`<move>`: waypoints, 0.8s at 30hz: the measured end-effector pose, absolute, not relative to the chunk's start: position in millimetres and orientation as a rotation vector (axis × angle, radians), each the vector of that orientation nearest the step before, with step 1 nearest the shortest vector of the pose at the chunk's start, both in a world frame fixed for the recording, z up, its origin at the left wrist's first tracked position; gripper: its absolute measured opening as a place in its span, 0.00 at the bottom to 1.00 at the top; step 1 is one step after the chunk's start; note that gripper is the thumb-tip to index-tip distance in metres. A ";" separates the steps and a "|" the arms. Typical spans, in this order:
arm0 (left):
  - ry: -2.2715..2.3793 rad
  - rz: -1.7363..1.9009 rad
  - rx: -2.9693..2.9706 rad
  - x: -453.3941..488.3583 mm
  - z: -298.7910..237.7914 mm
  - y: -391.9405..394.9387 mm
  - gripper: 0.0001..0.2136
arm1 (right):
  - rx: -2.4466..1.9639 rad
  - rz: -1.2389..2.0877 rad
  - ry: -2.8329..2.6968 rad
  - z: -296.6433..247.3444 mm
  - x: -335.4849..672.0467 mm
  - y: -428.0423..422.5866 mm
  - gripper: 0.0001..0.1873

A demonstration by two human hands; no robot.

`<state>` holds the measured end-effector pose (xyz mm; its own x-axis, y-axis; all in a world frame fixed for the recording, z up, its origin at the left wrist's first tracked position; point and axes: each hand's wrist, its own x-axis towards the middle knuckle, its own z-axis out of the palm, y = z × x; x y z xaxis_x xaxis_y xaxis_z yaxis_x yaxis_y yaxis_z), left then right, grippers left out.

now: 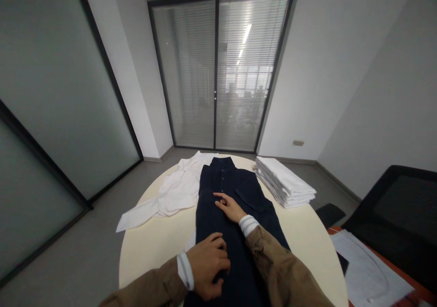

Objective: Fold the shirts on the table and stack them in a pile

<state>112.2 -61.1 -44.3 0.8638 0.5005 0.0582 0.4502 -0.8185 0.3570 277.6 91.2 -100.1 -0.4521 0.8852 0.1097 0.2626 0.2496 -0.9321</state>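
Observation:
A navy short-sleeved shirt [221,177] with a collar and a button placket lies lengthwise on the round cream table [139,257], collar at the far end. Its right-side sleeve lies along the body; no sleeve shows on the left. My right hand [232,208] is over the shirt's middle below the placket, index finger stretched out and fingers apart, holding nothing. Nearer to me, my left hand [209,266] hovers at or just above the shirt's left part, fingers loosely bent and apart, with nothing visible in them. Whether either hand touches the cloth is hard to tell.
A crumpled white shirt [177,184] lies at the left, one sleeve hanging over the table's edge. At the back right stands a stack of folded white clothes [285,182]. A black chair [399,220] and a reddish desk with a white sheet [368,270] are on the right.

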 end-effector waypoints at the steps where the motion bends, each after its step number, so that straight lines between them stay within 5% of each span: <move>1: 0.689 0.207 2.711 113.1 -47.3 -62.1 0.08 | -1.033 1.181 -1.906 -99.0 278.1 89.8 0.26; 11: 0.847 0.202 2.663 115.5 -42.5 -61.9 0.06 | -1.075 1.151 -2.008 -101.1 277.5 85.4 0.19; 16: 0.609 0.033 2.647 119.0 -59.0 -70.7 0.15 | -1.052 1.075 -2.068 -105.4 276.0 83.6 0.17; 24: 0.625 0.247 2.236 124.8 -38.2 -68.2 0.07 | -1.026 1.053 -2.138 -102.9 279.4 79.2 0.16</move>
